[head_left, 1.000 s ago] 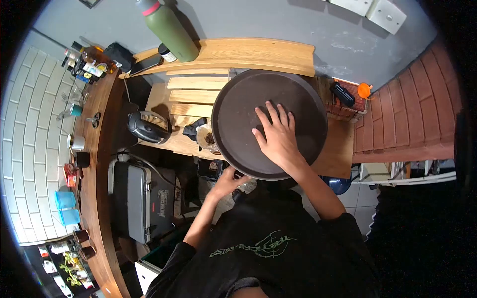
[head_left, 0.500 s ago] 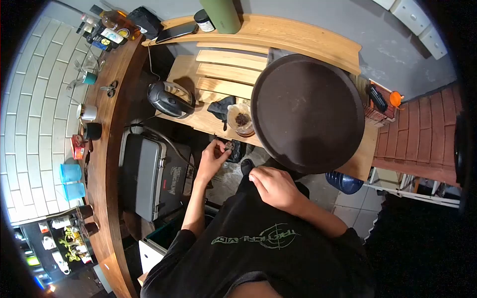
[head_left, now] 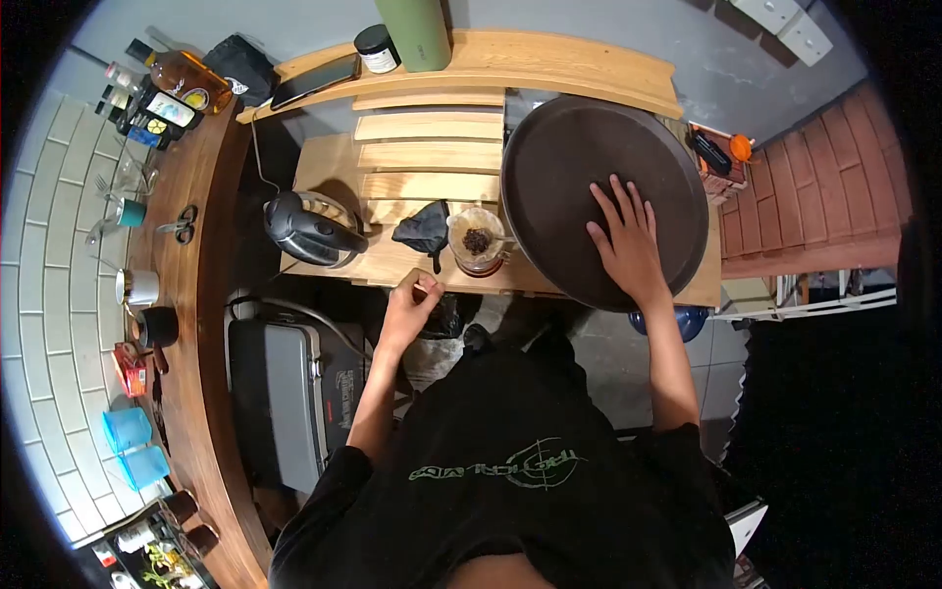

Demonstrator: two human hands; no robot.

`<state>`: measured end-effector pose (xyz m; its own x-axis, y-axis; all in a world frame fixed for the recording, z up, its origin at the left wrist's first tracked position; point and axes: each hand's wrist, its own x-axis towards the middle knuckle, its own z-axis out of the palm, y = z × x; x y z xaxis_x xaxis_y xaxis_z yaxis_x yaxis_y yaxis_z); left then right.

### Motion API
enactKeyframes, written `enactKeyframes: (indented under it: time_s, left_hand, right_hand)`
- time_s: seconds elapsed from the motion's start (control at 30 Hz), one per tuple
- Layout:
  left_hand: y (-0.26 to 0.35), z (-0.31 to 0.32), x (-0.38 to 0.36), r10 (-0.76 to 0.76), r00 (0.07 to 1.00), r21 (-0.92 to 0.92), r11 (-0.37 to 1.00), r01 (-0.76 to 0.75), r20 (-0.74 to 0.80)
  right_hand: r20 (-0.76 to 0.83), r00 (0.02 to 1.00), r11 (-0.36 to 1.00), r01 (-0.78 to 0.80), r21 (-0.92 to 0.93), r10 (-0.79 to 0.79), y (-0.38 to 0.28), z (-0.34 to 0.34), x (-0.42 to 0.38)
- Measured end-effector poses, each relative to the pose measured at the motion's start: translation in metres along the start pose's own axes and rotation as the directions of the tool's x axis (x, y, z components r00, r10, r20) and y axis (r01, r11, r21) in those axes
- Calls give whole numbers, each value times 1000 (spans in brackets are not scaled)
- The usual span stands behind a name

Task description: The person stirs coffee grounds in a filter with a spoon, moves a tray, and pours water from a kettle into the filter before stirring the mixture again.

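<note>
The right hand (head_left: 628, 250) lies palm down and open, its fingers spread and pointing towards 11 o'clock, with the forearm running back to 5 o'clock. The left hand (head_left: 410, 306) is curled, its fingers drawn in towards the thumb at the bench's front edge and its forearm running back to 7 o'clock; whether it closes fully or grips something, I cannot tell.

The round dark tray (head_left: 554, 167) is directly under the right hand, which touches it at about 5 o'clock from its centre. From the left hand, the tray lies at 2 o'clock, the dripper with dark grounds (head_left: 478, 240) between 1 and 2, the black cloth (head_left: 422, 229) near 12, and the kettle (head_left: 312, 236) at 10.

The wooden bench (head_left: 329, 162) carries pale slats (head_left: 432, 155). At its 12 o'clock side, a curved shelf (head_left: 549, 59) holds a green bottle (head_left: 416, 37), 1 jar (head_left: 378, 51) and 1 phone (head_left: 316, 81). A brown counter (head_left: 196, 324) with scissors (head_left: 182, 226) runs along the 9 o'clock side, and brick-patterned panelling (head_left: 824, 201) stands between 2 and 3 o'clock from the right hand.
</note>
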<state>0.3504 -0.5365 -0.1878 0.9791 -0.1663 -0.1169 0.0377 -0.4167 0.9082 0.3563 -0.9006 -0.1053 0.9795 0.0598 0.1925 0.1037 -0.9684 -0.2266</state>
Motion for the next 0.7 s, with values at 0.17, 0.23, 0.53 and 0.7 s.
enactKeyframes:
  time_s: [0.17,0.23,0.53,0.7]
  left_hand:
    - [8,-6,-2,-5,1000,8,1000,5,-18]
    - [15,-7,-4,-29,1000,-26,999,29,-1]
    - [109,51,4,-31,913,-436,872,223,406]
    - [128,82,7,31,937,-480,864,150,349]
  right_hand:
    - [-179,979,990,-76,115,96,-18,-47,-3]
    - [-373,872,949,-280,147,316,-14,-61,-18]
    - [95,645,320,-495,808,758,102,-8,-63]
    - [216,687,54,-349,936,694,109,-29,-79]
